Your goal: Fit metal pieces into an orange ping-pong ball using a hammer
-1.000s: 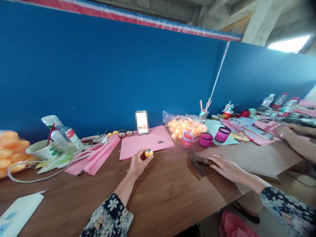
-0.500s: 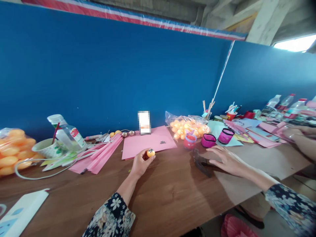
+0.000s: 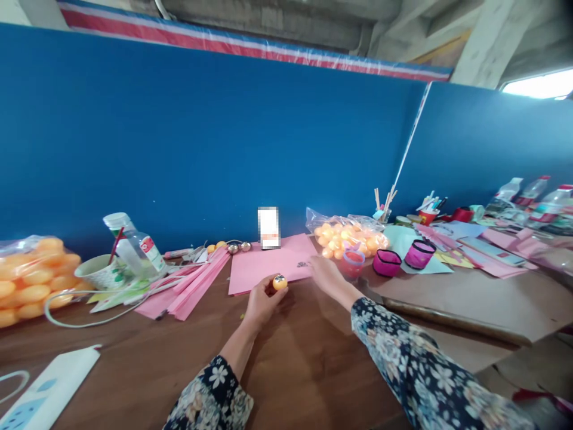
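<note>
Between the thumb and fingers of my left hand (image 3: pixel 263 303) is a small orange ball (image 3: pixel 280 283), which looks like a table-tennis ball, with a dark petal-shaped piece on top. My right hand (image 3: pixel 326 276) reaches over the right edge of a pink paper sheet (image 3: pixel 257 269). Its fingertips are beside a small cluster of dark metal-looking pieces (image 3: pixel 302 264); blur hides whether they pinch any. A hammer's wooden handle (image 3: pixel 461 322) lies on the table, partly covered by my right sleeve.
Bags of orange balls stand at left (image 3: pixel 36 280) and behind my right hand (image 3: pixel 342 236). Close to that hand are a pink-red cup (image 3: pixel 353 264) and two magenta pouches (image 3: pixel 387 263). Pink strips (image 3: pixel 197 286), a bottle (image 3: pixel 138 248) and a power strip (image 3: pixel 54 382) lie leftward.
My right hand has moved left from beside the hammer to the dark pieces on the pink paper. My left hand keeps the ball in nearly the same spot.
</note>
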### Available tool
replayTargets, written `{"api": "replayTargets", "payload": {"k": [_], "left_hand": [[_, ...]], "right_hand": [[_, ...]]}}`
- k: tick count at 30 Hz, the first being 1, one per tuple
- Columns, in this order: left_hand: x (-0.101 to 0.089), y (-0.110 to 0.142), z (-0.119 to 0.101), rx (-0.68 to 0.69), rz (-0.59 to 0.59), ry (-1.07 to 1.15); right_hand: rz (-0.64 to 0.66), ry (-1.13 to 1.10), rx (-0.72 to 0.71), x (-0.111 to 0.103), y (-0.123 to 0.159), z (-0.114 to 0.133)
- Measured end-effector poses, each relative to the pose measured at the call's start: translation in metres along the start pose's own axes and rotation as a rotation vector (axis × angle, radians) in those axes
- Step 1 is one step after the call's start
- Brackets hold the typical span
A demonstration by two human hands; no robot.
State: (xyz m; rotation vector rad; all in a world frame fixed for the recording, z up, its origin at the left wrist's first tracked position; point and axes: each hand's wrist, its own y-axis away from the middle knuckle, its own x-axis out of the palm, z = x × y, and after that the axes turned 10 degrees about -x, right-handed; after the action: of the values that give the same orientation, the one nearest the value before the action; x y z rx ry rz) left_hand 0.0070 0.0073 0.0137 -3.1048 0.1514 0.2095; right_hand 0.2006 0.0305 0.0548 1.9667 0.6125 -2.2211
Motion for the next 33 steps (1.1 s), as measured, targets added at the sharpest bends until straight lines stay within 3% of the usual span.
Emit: {"api": "replayTargets", "payload": {"k": [8, 19, 27, 33], "left_hand": [[0.001, -0.003, 0.002, 0.064, -0.007, -0.014], [0.0, -0.002, 0.002, 0.087, 0.02, -0.025], [0.001, -0.002, 0.004, 0.101, 0.028, -0.05], [0.003, 0.0, 0.005, 0.077, 0.044, -0.067]], "right_hand": [[0.071, 0.065, 0.109, 0.022, -0.021, -0.002], [0.085, 0.068, 0.183, 0.024, -0.026, -0.001], [-0.074, -0.036, 0.163, 0.026, -0.021, 0.002], [-0.234, -0.228, 0.108, 0.023, -0.004, 0.027]]}}
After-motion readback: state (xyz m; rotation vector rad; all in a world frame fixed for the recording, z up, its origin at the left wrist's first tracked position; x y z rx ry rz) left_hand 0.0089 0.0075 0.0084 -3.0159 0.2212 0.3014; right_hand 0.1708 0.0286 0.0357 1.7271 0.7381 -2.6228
